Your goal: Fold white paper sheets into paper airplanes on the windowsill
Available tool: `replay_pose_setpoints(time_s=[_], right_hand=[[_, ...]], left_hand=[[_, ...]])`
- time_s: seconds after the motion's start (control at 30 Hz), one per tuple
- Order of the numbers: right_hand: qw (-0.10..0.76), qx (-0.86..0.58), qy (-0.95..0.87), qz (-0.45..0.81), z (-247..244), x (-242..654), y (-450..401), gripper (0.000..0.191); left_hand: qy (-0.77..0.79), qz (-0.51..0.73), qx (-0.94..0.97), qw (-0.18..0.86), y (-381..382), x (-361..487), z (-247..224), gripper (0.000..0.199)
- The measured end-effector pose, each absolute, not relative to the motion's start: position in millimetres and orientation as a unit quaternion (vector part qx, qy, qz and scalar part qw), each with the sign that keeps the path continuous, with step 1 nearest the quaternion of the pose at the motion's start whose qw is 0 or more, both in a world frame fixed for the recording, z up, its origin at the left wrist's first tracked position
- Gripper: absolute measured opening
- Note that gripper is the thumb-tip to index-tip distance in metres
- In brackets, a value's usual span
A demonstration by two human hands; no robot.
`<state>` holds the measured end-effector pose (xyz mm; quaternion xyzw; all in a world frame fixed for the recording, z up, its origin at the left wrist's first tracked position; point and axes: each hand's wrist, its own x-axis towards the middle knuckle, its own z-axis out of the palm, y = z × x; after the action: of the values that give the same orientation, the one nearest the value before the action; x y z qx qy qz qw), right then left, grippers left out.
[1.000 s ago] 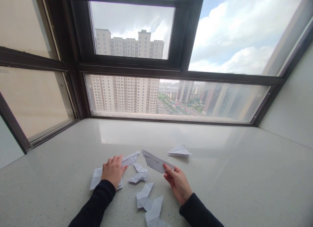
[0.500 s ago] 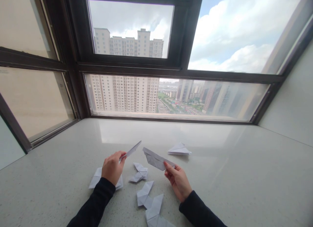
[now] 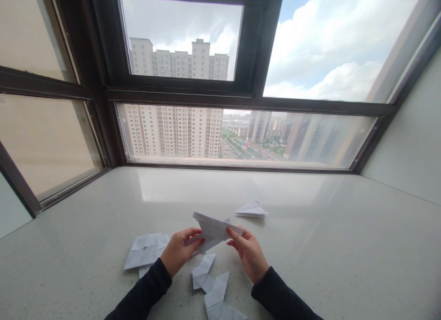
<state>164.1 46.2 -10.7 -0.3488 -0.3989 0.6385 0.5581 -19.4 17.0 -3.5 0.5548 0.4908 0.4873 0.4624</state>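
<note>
Two folded white paper pieces meet and overlap in the air above the sill. My right hand (image 3: 250, 253) pinches the upper folded paper piece (image 3: 215, 227) near its right end. Closed between the thumb and fingers of my left hand (image 3: 182, 250) is the lower folded paper piece (image 3: 209, 243), which lies partly behind the other. Whether the two pieces are slotted together, I cannot tell. Below my hands lie several more folded paper pieces (image 3: 217, 292) in a staggered column, the farthest mostly hidden by my left hand.
Left of my left hand lies a stack of folded paper pieces (image 3: 146, 250). A flat folded paper with a pointed top (image 3: 251, 209) rests farther back on the right. The pale speckled sill (image 3: 327, 232) runs back to the dark window frame (image 3: 241, 168).
My left hand has moved right, bringing its paper piece under and behind the one in my right hand. The stack at the left is now more exposed. My right hand has barely moved.
</note>
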Motion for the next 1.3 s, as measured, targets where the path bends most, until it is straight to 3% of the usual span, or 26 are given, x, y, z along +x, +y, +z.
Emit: replay_pose_setpoints(time_s=[0.17, 0.47, 0.67, 0.9, 1.03, 1.3], right_hand=[[0.566, -0.347, -0.385, 0.642, -8.7, 163.4, 45.2, 0.024], [0.546, -0.352, -0.408, 0.641, -10.0, 163.4, 44.7, 0.022], [0.561, -0.371, -0.401, 0.622, -11.9, 163.6, 45.6, 0.024], [0.612, -0.381, -0.302, 0.623, -7.0, 165.9, 47.5, 0.025], [0.604, -0.361, -0.294, 0.647, -4.5, 163.1, 44.0, 0.023], [0.555, -0.383, -0.404, 0.618, -7.9, 161.4, 43.4, 0.030]], left_hand=[[0.501, 0.514, 0.472, 0.512, 16.8, -17.3, -2.1, 0.044], [0.478, 0.492, 0.481, 0.546, 15.8, -11.9, -2.4, 0.036], [0.488, 0.491, 0.480, 0.539, 15.9, -10.0, -5.2, 0.041], [0.438, 0.553, 0.398, 0.587, 4.2, 5.9, 0.3, 0.076], [0.381, 0.558, 0.344, 0.652, 0.3, 16.8, -4.2, 0.063], [0.345, 0.584, 0.304, 0.669, 1.0, 10.2, -0.8, 0.035]])
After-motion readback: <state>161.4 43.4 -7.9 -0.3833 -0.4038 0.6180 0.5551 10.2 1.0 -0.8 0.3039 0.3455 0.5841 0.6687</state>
